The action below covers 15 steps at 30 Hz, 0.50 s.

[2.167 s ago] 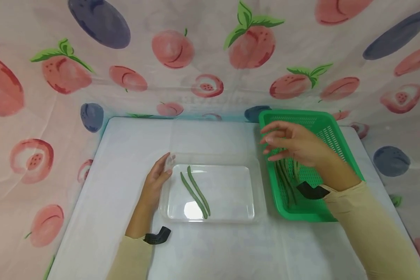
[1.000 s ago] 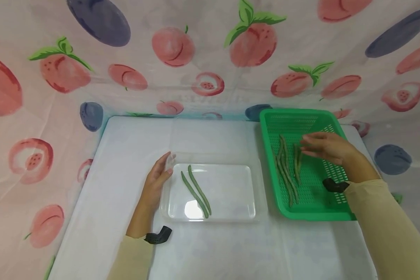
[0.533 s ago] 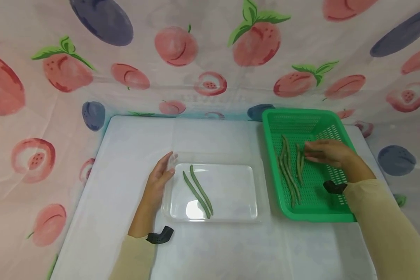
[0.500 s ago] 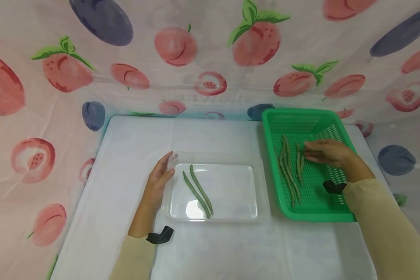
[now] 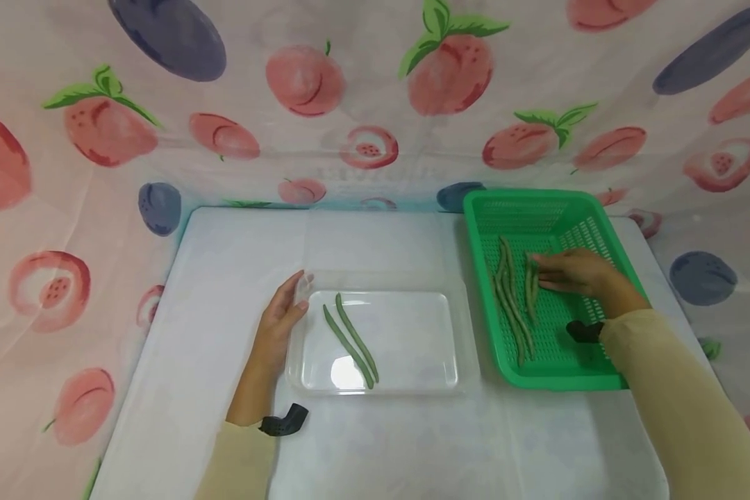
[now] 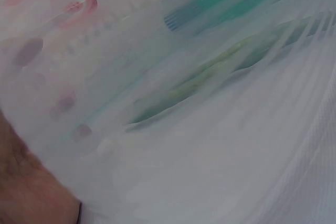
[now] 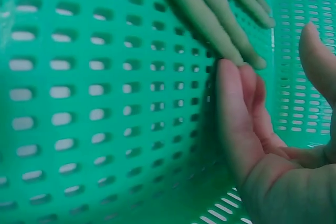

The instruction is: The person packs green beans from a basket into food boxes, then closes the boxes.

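My left hand (image 5: 280, 316) grips the left wall of a clear plastic container (image 5: 406, 340), with the thumb on the near side of that wall. Two green beans (image 5: 352, 340) lie slantwise in the container's left half. Inside a green plastic basket (image 5: 562, 368), my right hand (image 5: 575, 271) reaches down beside a short group of green beans (image 5: 530, 288). In the right wrist view, its fingertips touch the ends of those beans (image 7: 220, 19) while the thumb (image 7: 317, 59) stands well apart. More long green beans (image 5: 511, 305) lie along the basket's left side.
The container and basket stand side by side on a white-covered table (image 5: 387, 444), the basket at the right. A fruit-patterned curtain (image 5: 375, 90) hangs behind the table and along both sides. The basket's perforated walls surround my right hand.
From above the basket's left part, my right hand moved right, then came down and slightly left to the short beans. My left hand and the two beans in the container stayed put.
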Tool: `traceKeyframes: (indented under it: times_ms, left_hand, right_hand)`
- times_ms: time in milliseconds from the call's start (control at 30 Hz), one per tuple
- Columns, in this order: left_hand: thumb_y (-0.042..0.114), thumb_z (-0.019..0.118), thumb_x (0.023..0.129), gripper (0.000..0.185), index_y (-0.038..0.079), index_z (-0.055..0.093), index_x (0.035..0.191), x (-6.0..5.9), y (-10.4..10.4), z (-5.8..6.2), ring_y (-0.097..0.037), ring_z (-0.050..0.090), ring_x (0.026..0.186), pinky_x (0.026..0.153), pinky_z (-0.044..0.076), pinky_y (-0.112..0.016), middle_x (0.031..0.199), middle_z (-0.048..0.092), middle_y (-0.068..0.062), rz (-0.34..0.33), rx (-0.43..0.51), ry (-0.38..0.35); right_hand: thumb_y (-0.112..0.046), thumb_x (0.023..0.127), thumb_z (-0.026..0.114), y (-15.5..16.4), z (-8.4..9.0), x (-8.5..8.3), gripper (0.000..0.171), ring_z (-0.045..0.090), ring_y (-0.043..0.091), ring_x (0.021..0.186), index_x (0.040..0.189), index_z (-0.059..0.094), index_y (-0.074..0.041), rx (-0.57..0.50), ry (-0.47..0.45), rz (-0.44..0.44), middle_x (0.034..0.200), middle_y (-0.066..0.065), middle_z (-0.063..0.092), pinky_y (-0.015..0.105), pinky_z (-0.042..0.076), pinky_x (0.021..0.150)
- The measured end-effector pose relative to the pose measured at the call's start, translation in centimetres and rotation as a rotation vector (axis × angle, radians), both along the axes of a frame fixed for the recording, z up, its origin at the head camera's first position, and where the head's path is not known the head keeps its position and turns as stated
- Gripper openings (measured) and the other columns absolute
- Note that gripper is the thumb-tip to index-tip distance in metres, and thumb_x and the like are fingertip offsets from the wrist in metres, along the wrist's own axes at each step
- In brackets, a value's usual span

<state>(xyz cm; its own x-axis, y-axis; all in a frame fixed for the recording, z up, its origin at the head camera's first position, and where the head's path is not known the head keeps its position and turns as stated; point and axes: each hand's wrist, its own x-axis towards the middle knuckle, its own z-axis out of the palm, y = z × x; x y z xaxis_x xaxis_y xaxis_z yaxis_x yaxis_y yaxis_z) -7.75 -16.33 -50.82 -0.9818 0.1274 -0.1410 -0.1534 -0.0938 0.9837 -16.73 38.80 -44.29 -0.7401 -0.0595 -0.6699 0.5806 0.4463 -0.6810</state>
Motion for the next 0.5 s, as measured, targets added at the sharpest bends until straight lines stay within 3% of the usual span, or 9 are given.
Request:
traceKeyframes:
  times_ms: [133,333,500]
  left_hand:
    - [0.028,0.056,0.105,0.056,0.025,0.037,0.158,-0.02,0.0,0.19,-0.024,0.042,0.148,0.108,0.05,-0.045,0.162,0.04,0.011,0.003,-0.013,0.011]
    - [0.028,0.056,0.105,0.056,0.027,0.038,0.157,0.04,-0.01,0.28,-0.021,0.041,0.149,0.11,0.049,-0.041,0.163,0.039,0.011,0.004,-0.015,-0.002]
    - [0.028,0.056,0.104,0.056,0.027,0.038,0.158,0.14,0.06,0.21,-0.021,0.039,0.15,0.109,0.049,-0.037,0.163,0.039,0.01,0.003,-0.009,0.001]
  right_hand:
    - [-0.046,0.101,0.06,-0.18,-0.24,-0.15,0.09,0.065,-0.001,0.097,0.156,0.019,0.012,0.01,0.005,-0.003,0.148,0.02,0.047,0.029,0.055,0.102]
    - [-0.047,0.1,0.062,-0.17,-0.76,-0.15,0.085,0.065,0.004,0.097,0.151,0.031,0.014,0.042,0.004,0.008,0.12,0.004,0.061,0.028,0.058,0.097]
    - [-0.048,0.1,0.062,0.07,-0.84,0.0,0.081,0.063,0.008,0.096,0.148,0.038,0.012,0.065,0.0,0.039,0.112,0.002,0.059,0.029,0.059,0.094]
